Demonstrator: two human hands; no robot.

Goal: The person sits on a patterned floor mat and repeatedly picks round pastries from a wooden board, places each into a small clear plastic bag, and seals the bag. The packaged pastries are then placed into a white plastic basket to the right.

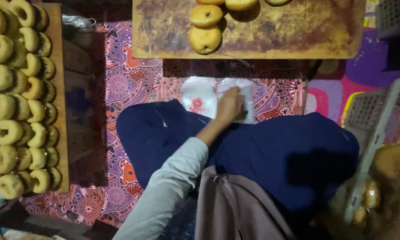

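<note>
L hand (pixel 230 106) reaches fwd over the lap, sleeve pale grey, fingers curled down onto a stack of clear plastic bags (pixel 217 98) lying on the patterned mat (pixel 129 84), just below the near edge of the wooden board (pixel 297 31) at top. Fingertips press on the right part of the stack; can't tell if it's pinching one bag or only resting on top. Bags thin, glossy, flat, rectangular, w/ a small red print on the left one. R hand not in view.

Containers: wooden board at top is worn, stained brown, flat, holds a few round plain donuts (pixel 205 26) near its near edge, golden, smooth crust, small centre dimples. Long wooden tray (pixel 57 89) along the left edge is packed w/ rows of ring donuts (pixel 6 89), pale golden tops, many leaning on edge showing dark filling or chocolate on one side. White plastic mesh basket (pixel 377 120) at right, tilted, rim close to camera; blurred bagged donuts (pixel 386 178) sit at lower right, detail too soft to tell more. Another grey mesh crate (pixel 393 15) at top right corner.

Mat is cloth or vinyl, busy purple, pink & orange swirl pattern, flat on the floor. Person sits cross-legged, dark blue trousers (pixel 275 151) smooth, brownish-grey cloth (pixel 235 204) draped at the waist.
</note>
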